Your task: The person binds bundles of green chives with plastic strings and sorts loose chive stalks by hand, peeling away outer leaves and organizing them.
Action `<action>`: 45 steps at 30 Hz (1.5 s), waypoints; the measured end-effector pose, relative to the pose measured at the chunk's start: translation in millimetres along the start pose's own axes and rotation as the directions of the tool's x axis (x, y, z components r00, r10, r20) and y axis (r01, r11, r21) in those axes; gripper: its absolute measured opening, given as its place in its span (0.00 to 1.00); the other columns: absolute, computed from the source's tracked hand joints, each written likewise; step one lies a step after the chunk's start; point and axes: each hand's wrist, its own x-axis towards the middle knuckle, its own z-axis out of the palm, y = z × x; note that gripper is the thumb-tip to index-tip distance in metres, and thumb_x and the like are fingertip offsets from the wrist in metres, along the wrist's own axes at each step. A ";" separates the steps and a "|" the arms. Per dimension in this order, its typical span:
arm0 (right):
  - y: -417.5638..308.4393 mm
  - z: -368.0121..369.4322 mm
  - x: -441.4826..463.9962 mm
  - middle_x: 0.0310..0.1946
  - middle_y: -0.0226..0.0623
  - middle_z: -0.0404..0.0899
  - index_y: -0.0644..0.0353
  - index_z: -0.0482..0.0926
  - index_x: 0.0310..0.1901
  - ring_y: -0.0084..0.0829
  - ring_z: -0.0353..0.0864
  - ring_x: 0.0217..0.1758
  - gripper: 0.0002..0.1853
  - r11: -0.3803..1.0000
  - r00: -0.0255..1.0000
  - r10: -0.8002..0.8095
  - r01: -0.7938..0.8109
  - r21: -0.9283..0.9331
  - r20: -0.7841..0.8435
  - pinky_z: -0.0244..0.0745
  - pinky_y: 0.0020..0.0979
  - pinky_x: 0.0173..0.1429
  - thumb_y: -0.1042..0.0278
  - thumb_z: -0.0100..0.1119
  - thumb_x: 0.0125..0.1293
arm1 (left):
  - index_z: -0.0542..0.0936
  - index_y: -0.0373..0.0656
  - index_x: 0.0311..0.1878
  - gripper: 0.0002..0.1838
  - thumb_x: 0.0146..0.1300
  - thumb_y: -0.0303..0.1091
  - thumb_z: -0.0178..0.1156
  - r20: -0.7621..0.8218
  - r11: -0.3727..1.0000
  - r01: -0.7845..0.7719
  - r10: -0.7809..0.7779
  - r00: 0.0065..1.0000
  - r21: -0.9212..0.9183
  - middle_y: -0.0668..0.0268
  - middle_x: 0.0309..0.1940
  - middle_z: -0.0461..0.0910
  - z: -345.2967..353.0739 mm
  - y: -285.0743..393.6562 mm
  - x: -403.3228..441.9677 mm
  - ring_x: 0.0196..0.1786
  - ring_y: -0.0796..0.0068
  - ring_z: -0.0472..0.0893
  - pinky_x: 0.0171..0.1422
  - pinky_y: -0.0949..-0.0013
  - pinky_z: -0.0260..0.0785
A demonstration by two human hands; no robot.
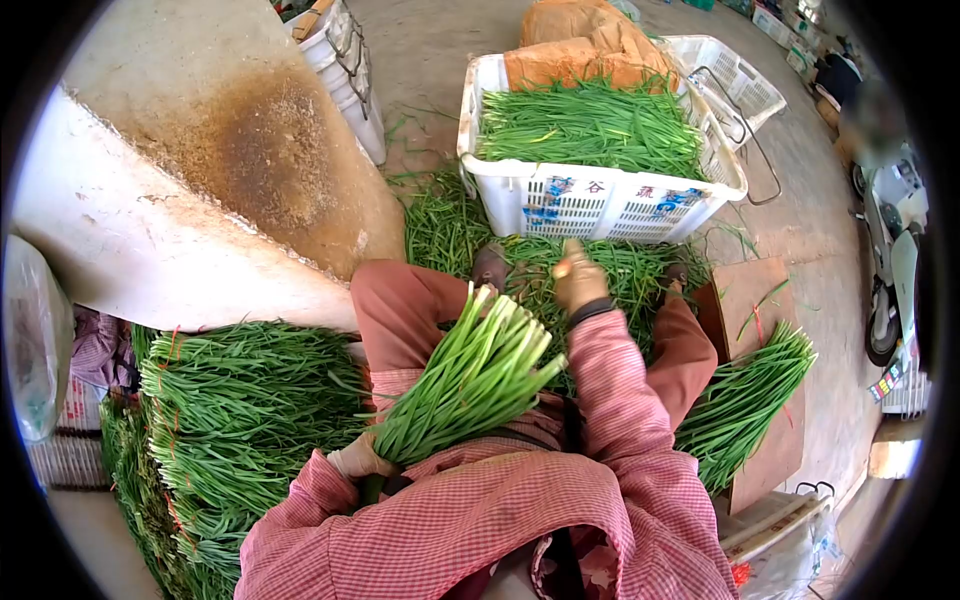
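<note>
My left hand [362, 458], in a pale glove, is wrapped round the leafy end of a bunch of garlic chives [465, 375]. The bunch lies tilted across my lap, its whitish cut ends pointing up and away from me. Out in front, between my knees, my right hand [582, 278] hovers over loose green leaves [540, 265] on the floor, apart from the bunch. It is gloved too, with its fingers curled in; whether they hold anything small is hidden.
A white plastic crate [600, 200] of loose chives stands ahead, brown wrapping [590, 50] at its back. Tied bundles [250, 400] are stacked at my left beside a stained slab [260, 150]. On my right, a tied bundle [750, 400] rests on cardboard [760, 300]. A scooter [895, 240] stands farther right.
</note>
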 end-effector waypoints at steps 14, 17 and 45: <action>-30.6 11.3 -43.0 0.53 0.37 0.66 0.53 0.78 0.42 0.38 0.63 0.57 0.13 0.839 0.613 -0.545 0.394 0.376 0.572 0.55 0.39 0.62 0.61 0.56 0.55 | 0.75 0.38 0.42 0.19 0.42 0.18 0.60 -0.318 0.969 -0.200 0.237 0.918 0.147 0.69 0.36 0.78 16.5 -22.3 3.9 0.38 0.80 0.76 0.43 0.75 0.70; -25.8 7.4 -49.9 0.48 0.38 0.71 0.58 0.78 0.40 0.37 0.66 0.54 0.10 0.772 0.739 -0.407 -0.036 0.634 0.537 0.54 0.38 0.63 0.69 0.56 0.56 | 0.74 0.38 0.45 0.22 0.42 0.18 0.60 -0.239 0.979 -0.187 0.203 0.950 0.086 0.68 0.39 0.77 13.8 -12.1 0.5 0.41 0.80 0.75 0.47 0.74 0.69; -79.4 -77.6 -101.1 0.14 0.34 0.70 0.67 0.72 0.23 0.19 0.66 0.12 0.11 0.411 0.427 -0.471 -0.668 0.621 0.772 0.59 0.21 0.13 0.71 0.49 0.62 | 0.71 0.35 0.49 0.27 0.39 0.14 0.60 -0.352 0.982 -0.153 0.183 0.918 0.111 0.67 0.39 0.77 26.1 6.9 12.8 0.41 0.79 0.75 0.46 0.75 0.68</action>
